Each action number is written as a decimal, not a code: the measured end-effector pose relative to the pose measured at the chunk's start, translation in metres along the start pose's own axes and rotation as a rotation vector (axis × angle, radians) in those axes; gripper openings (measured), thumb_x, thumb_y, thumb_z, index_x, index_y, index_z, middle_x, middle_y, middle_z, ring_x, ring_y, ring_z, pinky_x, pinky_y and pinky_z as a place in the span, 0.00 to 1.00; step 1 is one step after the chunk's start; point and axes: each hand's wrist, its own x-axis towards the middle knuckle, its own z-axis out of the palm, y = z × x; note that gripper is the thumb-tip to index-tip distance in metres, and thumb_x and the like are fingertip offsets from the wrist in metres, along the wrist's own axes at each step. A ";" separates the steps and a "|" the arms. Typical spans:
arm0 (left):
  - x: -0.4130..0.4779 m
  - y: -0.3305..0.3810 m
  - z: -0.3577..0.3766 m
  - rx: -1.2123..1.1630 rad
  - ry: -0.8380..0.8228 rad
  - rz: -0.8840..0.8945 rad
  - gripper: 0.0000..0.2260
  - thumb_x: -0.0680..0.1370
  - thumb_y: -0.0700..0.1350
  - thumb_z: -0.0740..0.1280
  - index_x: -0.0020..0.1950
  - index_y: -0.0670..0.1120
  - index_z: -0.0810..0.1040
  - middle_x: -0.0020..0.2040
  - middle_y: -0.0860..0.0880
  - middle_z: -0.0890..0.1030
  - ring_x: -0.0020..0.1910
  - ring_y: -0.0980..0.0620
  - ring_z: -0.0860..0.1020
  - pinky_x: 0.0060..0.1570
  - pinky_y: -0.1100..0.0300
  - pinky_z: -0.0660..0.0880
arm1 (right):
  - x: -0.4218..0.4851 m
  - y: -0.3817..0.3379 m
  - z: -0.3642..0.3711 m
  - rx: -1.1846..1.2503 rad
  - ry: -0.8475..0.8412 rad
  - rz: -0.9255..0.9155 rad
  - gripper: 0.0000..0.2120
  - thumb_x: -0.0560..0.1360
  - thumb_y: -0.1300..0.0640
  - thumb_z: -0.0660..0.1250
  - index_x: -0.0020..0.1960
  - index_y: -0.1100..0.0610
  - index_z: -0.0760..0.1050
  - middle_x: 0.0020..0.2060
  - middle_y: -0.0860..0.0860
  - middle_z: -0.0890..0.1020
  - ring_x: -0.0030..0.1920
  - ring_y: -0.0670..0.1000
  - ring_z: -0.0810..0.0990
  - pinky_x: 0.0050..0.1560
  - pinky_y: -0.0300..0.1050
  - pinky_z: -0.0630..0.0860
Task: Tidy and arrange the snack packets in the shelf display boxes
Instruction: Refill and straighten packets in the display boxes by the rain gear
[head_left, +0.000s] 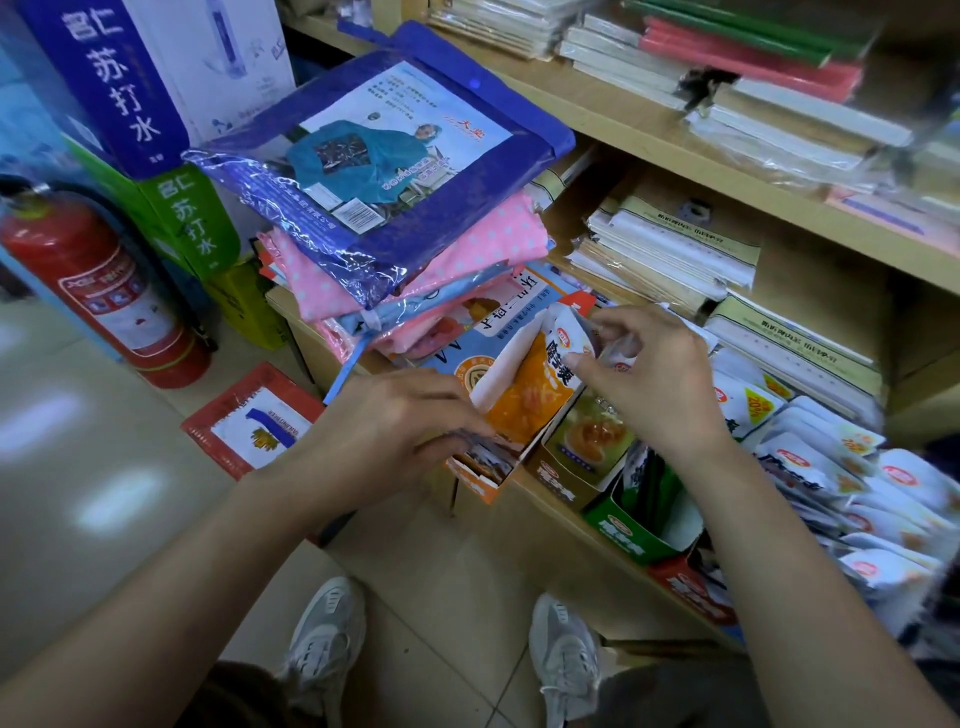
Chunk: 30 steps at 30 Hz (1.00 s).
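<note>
Left hand (397, 421) at the orange display box (485, 486), its grip hidden, cannot tell; right hand (654, 379) pinches a white snack packet (565, 338).

The packet (563, 343) I hold is white with a red logo and black letters. Beside it stand an orange box (483, 480), a brown box (558, 483), a green box (631, 530) and a red box (691, 592). The loose packets (810, 467) are white with yellow-orange badges. The top raincoat (395, 171) is deep blue, the pack (467, 244) under it pink with white dots. The extinguisher (104, 291) is red. My shoes (322, 639) are grey and white.
</note>
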 end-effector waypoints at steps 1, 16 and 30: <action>-0.001 -0.001 0.000 -0.006 0.003 0.005 0.08 0.80 0.48 0.69 0.58 0.53 0.84 0.52 0.55 0.82 0.50 0.56 0.80 0.42 0.67 0.73 | 0.004 0.004 0.004 -0.072 -0.024 0.007 0.16 0.69 0.49 0.79 0.53 0.55 0.83 0.46 0.51 0.81 0.47 0.50 0.79 0.47 0.51 0.77; 0.002 0.006 0.000 -0.015 0.061 -0.082 0.21 0.71 0.44 0.78 0.60 0.52 0.74 0.67 0.52 0.78 0.62 0.51 0.79 0.48 0.60 0.77 | -0.015 -0.026 -0.013 0.411 -0.631 -0.039 0.04 0.75 0.58 0.74 0.48 0.52 0.87 0.38 0.45 0.86 0.36 0.40 0.80 0.39 0.33 0.73; -0.002 -0.004 0.000 -0.058 -0.015 0.030 0.11 0.78 0.50 0.73 0.60 0.52 0.82 0.55 0.55 0.82 0.51 0.53 0.79 0.45 0.55 0.78 | 0.019 0.005 0.006 -0.133 -0.071 0.026 0.10 0.69 0.57 0.77 0.49 0.57 0.81 0.42 0.49 0.80 0.44 0.52 0.79 0.45 0.47 0.77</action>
